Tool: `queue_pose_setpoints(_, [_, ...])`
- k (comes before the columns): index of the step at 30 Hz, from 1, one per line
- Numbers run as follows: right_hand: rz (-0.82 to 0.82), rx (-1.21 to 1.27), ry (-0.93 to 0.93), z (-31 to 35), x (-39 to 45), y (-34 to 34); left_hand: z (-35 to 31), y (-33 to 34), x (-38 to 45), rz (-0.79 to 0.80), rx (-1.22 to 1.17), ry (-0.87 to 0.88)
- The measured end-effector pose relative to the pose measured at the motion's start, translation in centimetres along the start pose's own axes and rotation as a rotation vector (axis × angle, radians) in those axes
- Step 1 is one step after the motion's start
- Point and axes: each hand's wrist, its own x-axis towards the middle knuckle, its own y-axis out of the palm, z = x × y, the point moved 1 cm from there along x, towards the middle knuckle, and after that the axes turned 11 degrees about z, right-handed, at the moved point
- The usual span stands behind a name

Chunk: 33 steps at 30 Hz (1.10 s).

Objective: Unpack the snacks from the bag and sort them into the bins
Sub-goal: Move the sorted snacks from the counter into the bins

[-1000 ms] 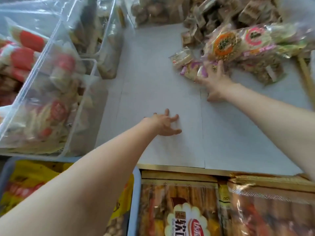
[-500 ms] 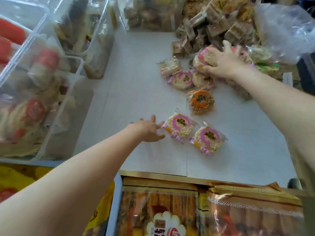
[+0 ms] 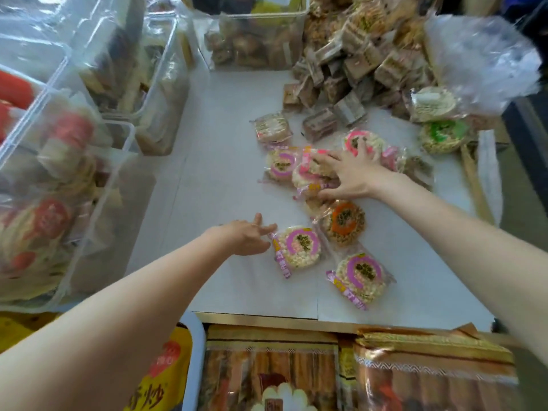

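Observation:
Round wrapped rice cakes lie scattered on the white table (image 3: 225,161). My left hand (image 3: 243,235) rests open on the table, fingertips touching the wrapper of a purple-ring cake (image 3: 298,247). A second purple-ring cake (image 3: 360,275) lies nearer the front edge, and an orange-ring cake (image 3: 344,222) sits behind them. My right hand (image 3: 347,173) lies spread over a cluster of pink-ring cakes (image 3: 308,170), fingers straight. A clear plastic bag (image 3: 477,60) slumps at the far right beside a green-ring cake (image 3: 443,136).
Clear bins (image 3: 89,179) holding red-label snacks line the left side. Another clear bin (image 3: 255,40) stands at the back. A heap of brown wrapped squares (image 3: 347,75) fills the back right. Large snack packs (image 3: 272,375) lie below the table's gold front edge.
My right hand has come back from the pile towards me, dragging more pink-ring cakes along. My left hand has moved right, up against the nearest purple-ring cake.

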Motion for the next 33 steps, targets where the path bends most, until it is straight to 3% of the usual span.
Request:
queue_pose_setpoints(7, [0.109,0.030,-0.192,3.5,-6.3,3.8,-0.5,-0.4,-0.6,-0.004,-0.078,0.049])
queue_pose_setpoints(10, [-0.107,0.290,-0.262,1.8,-6.5,2.8,-0.4,-0.2,-0.5,-0.003,-0.078,0.039])
queue_pose_setpoints(12, [-0.295,0.496,-0.172,-0.6,-5.7,1.8,-0.2,0.0,-0.1,-0.005,-0.062,0.040])
queue_pose_setpoints(13, [-0.295,0.513,-0.122,-1.6,-5.1,1.7,0.0,0.0,0.1,-0.004,-0.063,0.041])
queue_pose_setpoints(16, [-0.114,0.501,-0.114,-2.6,-3.7,2.8,-0.2,0.3,0.1,0.011,-0.078,0.042])
queue_pose_setpoints(22, [-0.001,0.528,-0.196,-1.0,-4.0,2.9,-0.8,0.2,-0.6,-0.011,-0.108,0.042])
queue_pose_setpoints(24, [-0.245,0.519,-0.123,-2.5,-4.4,2.2,-0.6,0.2,-0.5,-0.015,-0.120,0.052])
queue_pose_setpoints(26, [-0.457,0.560,0.070,-5.0,-4.2,1.6,-0.6,0.4,-0.5,-0.019,-0.121,0.065])
queue_pose_setpoints(27, [-0.414,0.544,0.168,-6.2,-3.8,1.6,-0.6,0.4,-0.6,-0.024,-0.114,0.069])
queue_pose_setpoints(30, [-0.036,0.349,0.287,-8.0,-1.9,3.4,-0.7,0.4,-0.7,-0.034,-0.115,0.071])
queue_pose_setpoints(33, [0.038,0.298,0.245,-6.8,-1.2,4.9,-0.7,0.4,-0.8,-0.032,-0.139,0.062])
